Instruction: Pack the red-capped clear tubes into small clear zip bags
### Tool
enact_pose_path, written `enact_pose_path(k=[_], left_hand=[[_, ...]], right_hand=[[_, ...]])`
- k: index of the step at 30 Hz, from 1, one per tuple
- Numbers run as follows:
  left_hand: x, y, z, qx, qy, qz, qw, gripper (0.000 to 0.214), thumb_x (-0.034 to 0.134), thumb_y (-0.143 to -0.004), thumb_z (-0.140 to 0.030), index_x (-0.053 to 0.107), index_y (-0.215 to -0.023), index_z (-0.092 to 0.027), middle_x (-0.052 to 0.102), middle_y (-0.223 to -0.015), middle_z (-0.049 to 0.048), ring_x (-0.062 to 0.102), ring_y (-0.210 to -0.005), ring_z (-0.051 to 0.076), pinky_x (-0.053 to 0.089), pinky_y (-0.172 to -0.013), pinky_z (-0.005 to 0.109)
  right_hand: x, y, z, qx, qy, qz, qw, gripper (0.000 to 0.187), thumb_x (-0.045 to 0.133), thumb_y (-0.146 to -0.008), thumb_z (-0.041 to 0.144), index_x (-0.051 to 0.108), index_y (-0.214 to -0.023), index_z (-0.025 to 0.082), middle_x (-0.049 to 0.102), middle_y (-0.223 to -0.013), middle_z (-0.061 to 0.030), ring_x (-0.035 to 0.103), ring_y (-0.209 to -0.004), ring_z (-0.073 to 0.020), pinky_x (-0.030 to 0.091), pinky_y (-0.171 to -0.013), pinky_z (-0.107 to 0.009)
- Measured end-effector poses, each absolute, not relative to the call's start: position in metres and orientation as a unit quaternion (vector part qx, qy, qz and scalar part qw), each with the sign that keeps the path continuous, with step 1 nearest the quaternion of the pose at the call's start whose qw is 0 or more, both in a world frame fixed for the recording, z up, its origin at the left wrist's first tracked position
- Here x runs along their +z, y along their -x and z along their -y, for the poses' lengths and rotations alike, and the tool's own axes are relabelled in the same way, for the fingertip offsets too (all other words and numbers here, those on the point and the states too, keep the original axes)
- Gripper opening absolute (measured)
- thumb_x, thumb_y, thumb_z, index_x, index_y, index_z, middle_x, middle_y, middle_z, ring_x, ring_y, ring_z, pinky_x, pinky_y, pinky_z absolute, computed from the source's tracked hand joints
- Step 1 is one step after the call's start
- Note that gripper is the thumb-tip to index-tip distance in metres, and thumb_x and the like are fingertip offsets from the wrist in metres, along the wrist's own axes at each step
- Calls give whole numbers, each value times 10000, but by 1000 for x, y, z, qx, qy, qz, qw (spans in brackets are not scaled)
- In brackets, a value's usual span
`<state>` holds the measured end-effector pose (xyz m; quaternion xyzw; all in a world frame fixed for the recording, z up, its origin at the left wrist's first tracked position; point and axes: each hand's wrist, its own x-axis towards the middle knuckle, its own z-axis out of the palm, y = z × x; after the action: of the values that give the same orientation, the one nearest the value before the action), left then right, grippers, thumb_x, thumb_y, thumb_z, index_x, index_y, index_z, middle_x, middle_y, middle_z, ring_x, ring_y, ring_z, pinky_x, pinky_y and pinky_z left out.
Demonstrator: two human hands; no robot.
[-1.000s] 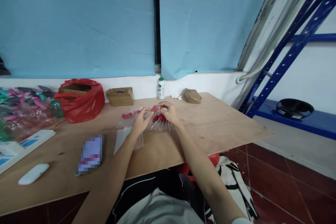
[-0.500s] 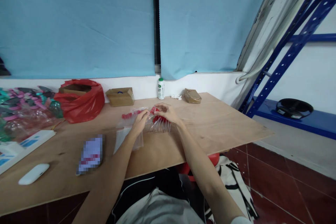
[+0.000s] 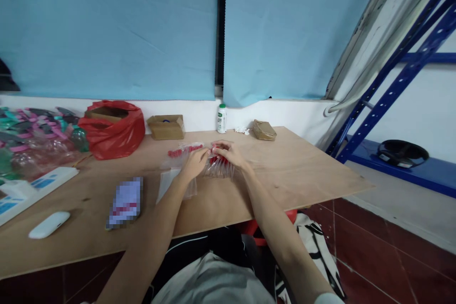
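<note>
My left hand [image 3: 195, 162] and my right hand [image 3: 228, 152] meet over the middle of the wooden table [image 3: 292, 171]. Both are closed in a pinch around a bunch of clear tubes with red caps [image 3: 218, 167]. More red-capped tubes [image 3: 180, 151] lie in a row just left of the hands, on clear plastic bags [image 3: 167, 181]. What exactly each fingertip grips is too small to tell apart.
Along the back edge stand a red plastic bag with a box [image 3: 113, 128], an open cardboard box [image 3: 166, 127], a small white bottle [image 3: 222, 118] and a brown packet [image 3: 264, 130]. A white oval device [image 3: 49, 224] and blurred card [image 3: 125, 202] lie front left. Blue shelving [image 3: 399, 85] stands right.
Both hands have lowered slightly toward the table with the tubes. The camera has shifted a little, so everything sits further right and lower in view.
</note>
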<state>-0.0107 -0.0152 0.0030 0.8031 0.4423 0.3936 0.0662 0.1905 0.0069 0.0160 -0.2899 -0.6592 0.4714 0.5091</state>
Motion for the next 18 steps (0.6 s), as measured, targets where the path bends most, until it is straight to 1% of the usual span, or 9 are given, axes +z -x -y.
enact_pose_path(k=[5, 8, 10, 14, 18], left_hand=[[7, 11, 20, 373, -804, -463, 22, 360, 418, -1064, -384, 729, -938, -255, 752, -922, 71, 656, -830, 242, 413, -708, 316], [6, 11, 20, 364, -804, -470, 24, 307, 480, -1041, -373, 750, -936, -270, 771, -963, 75, 669, -834, 251, 390, -682, 318], [5, 10, 19, 359, -807, -468, 36, 303, 494, -1034, -379, 754, -920, -275, 775, -966, 71, 674, -842, 253, 384, -676, 318], [4, 10, 17, 380, -799, -460, 77, 337, 476, -1039, -402, 752, -897, -270, 771, -924, 57, 675, -843, 248, 411, -702, 319], [3, 11, 14, 411, -781, -463, 90, 436, 392, -1073, -455, 714, -871, -241, 726, -822, 45, 643, -771, 228, 415, -706, 319]], right_hand=[[14, -189, -6, 474, 286, 656, 513, 428, 834, -752, 440, 753, -1095, 198, 753, -939, -25, 661, -752, -146, 577, -701, -278], [13, -189, -7, 464, 292, 673, 496, 393, 844, -736, 423, 767, -1047, 195, 755, -913, -22, 659, -755, -148, 571, -708, -279], [12, -189, -7, 459, 297, 683, 485, 379, 852, -725, 419, 773, -1013, 185, 753, -875, -18, 651, -731, -146, 565, -703, -281], [11, -191, -9, 455, 304, 671, 500, 397, 866, -708, 430, 771, -1004, 184, 756, -848, -13, 658, -715, -147, 571, -712, -291], [13, -193, -8, 479, 286, 645, 522, 413, 869, -718, 430, 763, -1039, 193, 776, -944, -30, 701, -807, -159, 600, -809, -318]])
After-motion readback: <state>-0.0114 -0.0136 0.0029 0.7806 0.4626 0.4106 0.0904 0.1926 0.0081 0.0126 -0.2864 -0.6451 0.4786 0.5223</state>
